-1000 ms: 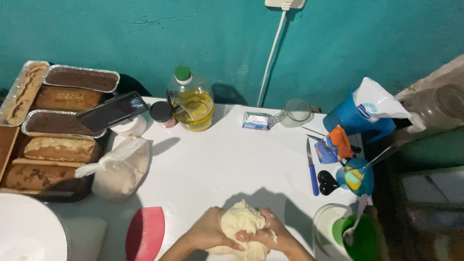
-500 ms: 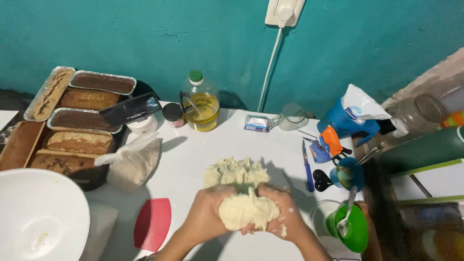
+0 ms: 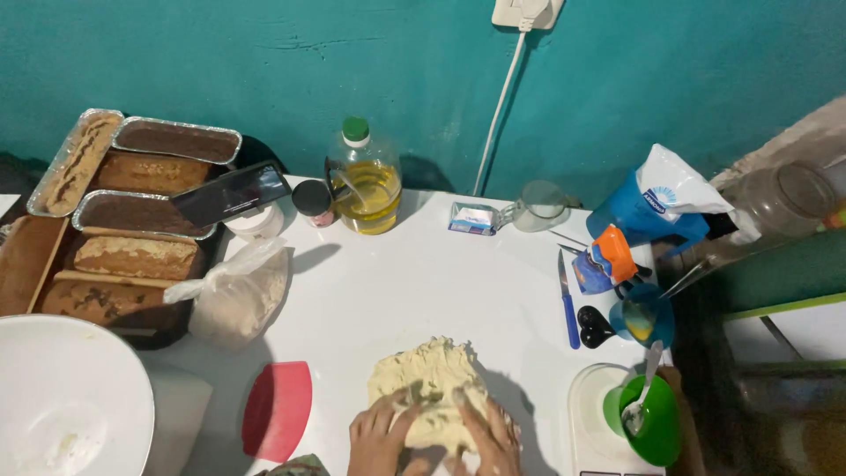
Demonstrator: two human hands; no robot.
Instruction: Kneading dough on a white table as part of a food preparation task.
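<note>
A pale, lumpy mass of dough (image 3: 429,379) lies on the white table (image 3: 414,282) near its front edge. My left hand (image 3: 379,434) and my right hand (image 3: 486,436) both press down on the near part of the dough, fingers spread over it. A red plastic scraper (image 3: 278,410) lies flat just left of my left hand.
A big white bowl (image 3: 66,405) sits front left, a bag of flour (image 3: 236,291) and foil loaf tins with cakes (image 3: 132,220) behind it. An oil bottle (image 3: 364,181), a phone (image 3: 231,192), a blue-handled knife (image 3: 568,300) and a green bowl with a spoon (image 3: 650,419) stand around.
The dough went from being held up between both hands to lying spread on the table under my palms. The view has tilted up a little toward the wall.
</note>
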